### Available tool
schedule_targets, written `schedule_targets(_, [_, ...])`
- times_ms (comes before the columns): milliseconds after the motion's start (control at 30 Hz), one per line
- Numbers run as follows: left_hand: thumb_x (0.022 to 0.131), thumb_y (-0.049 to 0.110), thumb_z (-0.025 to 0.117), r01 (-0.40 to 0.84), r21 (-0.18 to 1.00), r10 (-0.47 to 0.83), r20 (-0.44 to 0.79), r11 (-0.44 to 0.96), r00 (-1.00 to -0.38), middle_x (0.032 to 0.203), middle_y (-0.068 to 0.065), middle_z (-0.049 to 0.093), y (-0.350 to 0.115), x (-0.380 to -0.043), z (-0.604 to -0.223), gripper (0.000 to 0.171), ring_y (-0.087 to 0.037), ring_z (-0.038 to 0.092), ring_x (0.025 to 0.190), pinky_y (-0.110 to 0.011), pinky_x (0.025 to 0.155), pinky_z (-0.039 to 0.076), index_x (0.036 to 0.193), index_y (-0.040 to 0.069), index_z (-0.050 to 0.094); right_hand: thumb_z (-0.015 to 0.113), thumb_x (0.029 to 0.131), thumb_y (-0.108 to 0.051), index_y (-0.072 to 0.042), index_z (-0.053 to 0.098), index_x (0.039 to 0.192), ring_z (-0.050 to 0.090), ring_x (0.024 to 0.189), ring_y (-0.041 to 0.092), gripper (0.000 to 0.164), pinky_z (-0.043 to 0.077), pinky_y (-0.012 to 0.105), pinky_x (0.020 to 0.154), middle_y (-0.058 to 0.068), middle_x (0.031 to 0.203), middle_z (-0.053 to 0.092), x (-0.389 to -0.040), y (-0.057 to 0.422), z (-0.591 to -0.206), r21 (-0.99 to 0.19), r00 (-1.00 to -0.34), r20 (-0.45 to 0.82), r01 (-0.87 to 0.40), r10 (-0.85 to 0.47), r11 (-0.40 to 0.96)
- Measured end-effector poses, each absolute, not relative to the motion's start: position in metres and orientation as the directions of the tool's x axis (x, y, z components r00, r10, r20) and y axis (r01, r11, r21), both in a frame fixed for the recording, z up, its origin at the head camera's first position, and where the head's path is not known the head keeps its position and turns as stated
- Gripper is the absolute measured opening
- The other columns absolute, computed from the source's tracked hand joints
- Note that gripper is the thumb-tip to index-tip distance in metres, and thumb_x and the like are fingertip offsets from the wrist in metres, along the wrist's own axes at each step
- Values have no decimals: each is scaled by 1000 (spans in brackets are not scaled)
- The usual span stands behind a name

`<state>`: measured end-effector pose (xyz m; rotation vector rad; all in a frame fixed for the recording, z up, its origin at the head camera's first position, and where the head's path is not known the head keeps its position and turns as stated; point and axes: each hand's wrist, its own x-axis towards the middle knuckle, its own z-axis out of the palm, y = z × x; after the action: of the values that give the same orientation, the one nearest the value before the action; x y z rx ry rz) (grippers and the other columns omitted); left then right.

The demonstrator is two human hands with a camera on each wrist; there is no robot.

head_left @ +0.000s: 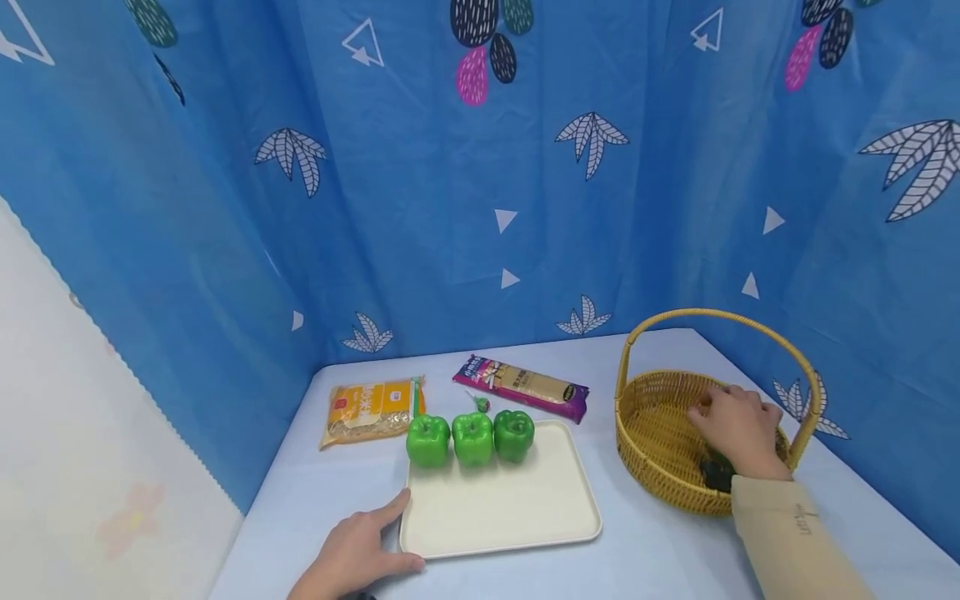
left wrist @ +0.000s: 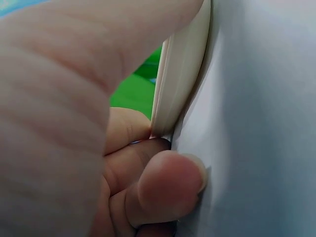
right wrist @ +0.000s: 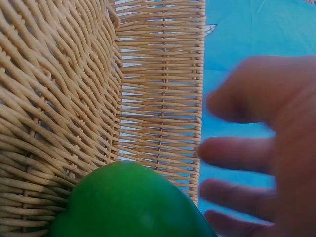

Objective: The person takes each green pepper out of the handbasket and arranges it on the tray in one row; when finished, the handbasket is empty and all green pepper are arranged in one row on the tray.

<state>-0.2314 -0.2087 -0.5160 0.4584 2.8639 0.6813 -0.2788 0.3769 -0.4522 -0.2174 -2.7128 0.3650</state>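
Observation:
My left hand (head_left: 360, 546) is at the lower left corner of a cream rectangular tray (head_left: 517, 508), fingers spread and fingertips at its edge. The left wrist view shows the tray's rim (left wrist: 182, 74) close up beside these fingers. Three green bell peppers (head_left: 472, 439) stand in a row along the tray's far edge. Over a yellow wicker basket (head_left: 652, 467) on the right, my right hand (head_left: 738, 425) hovers inside the handle's arch. The right wrist view shows its fingers apart with nothing between them. Below them, a green bell pepper (right wrist: 128, 202) lies in the basket.
Behind the peppers lie an orange bag of grain (head_left: 375, 410), a purple long packet (head_left: 525, 387) and a small green and red thing (head_left: 482, 404). The basket's tall handle (head_left: 705, 312) arches over it. A blue patterned curtain (head_left: 450, 183) hangs behind the table.

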Motion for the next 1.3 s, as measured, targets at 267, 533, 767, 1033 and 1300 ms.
schedule_targets(267, [68, 81, 76, 264, 432, 323, -68, 862, -944, 139, -12, 66, -208, -232, -508, 112, -39, 66, 120, -61, 97, 54, 152, 11, 51, 77, 87, -27, 8, 63, 125, 33, 116, 69, 54, 22, 88, 85, 44, 125, 47, -278, 377, -447, -293, -964, 106, 205, 245, 934])
schedule_targets(533, [69, 81, 75, 270, 441, 331, -67, 856, -941, 141, -12, 65, -207, -231, -509, 113, -40, 66, 121, -61, 97, 54, 153, 10, 50, 76, 85, -11, 7, 64, 126, 41, 112, 67, 46, 22, 91, 82, 39, 122, 55, -276, 379, -447, -316, -976, 99, 156, 196, 936])
schedule_targets(767, [68, 81, 75, 270, 433, 329, -65, 860, -942, 140, -12, 66, -206, -230, -509, 112, -39, 66, 119, -61, 95, 54, 153, 11, 51, 79, 86, -22, 5, 64, 124, 60, 94, 44, 49, 49, 67, 77, 30, 114, 63, -288, 379, -456, -420, -977, 206, -37, 56, 907])
schedule_targets(1033, [68, 81, 76, 260, 431, 318, -68, 864, -945, 140, -12, 66, -208, -229, -512, 113, -40, 66, 120, -61, 97, 54, 153, 12, 50, 76, 94, -27, 2, 56, 137, 62, 93, 31, 56, 56, 41, 67, 27, 123, 63, -287, 373, -458, -521, -981, 192, -130, -33, 844])
schedule_targets(1300, [67, 83, 74, 257, 434, 316, -69, 863, -946, 140, -11, 66, -208, -229, -516, 114, -38, 66, 121, -60, 97, 54, 153, 12, 50, 82, 86, -44, 0, 60, 135, 58, 101, 42, 69, 40, 67, 76, 29, 125, 62, -286, 371, -458, -417, -974, 222, -130, -38, 899])
